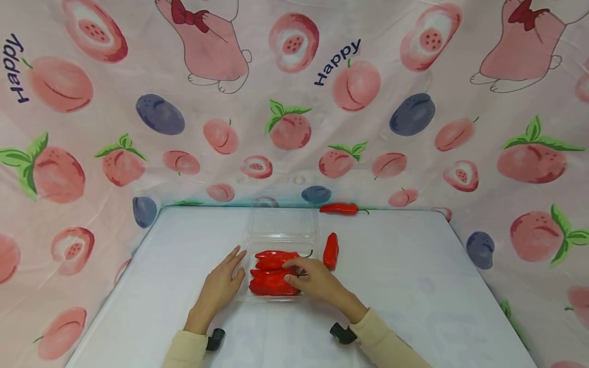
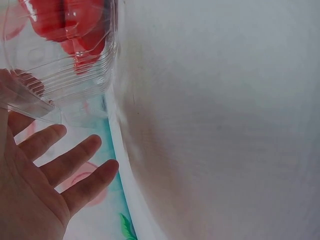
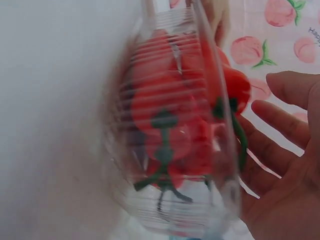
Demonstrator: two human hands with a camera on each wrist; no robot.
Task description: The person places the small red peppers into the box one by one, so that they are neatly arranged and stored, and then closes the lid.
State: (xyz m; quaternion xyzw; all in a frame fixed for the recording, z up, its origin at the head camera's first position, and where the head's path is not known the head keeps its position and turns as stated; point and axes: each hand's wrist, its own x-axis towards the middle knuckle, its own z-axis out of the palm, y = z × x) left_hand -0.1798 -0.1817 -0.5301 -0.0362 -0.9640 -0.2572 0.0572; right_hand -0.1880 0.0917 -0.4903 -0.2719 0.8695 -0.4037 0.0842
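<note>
Several red chili peppers lie side by side in a clear plastic clamshell box, their green stems toward the right. Its hinged lid is laid back, away from the person. My left hand is at the box's left side with fingers spread, and the left wrist view shows the thumb behind the clear wall. Over the right end of the peppers is my right hand, fingers loosely bent. In the right wrist view its fingers are apart, close to a pepper at the rim, and hold nothing.
One loose red pepper lies on the white table to the right of the box. Another pepper is at the table's back edge, by the fruit-print cloth hanging behind.
</note>
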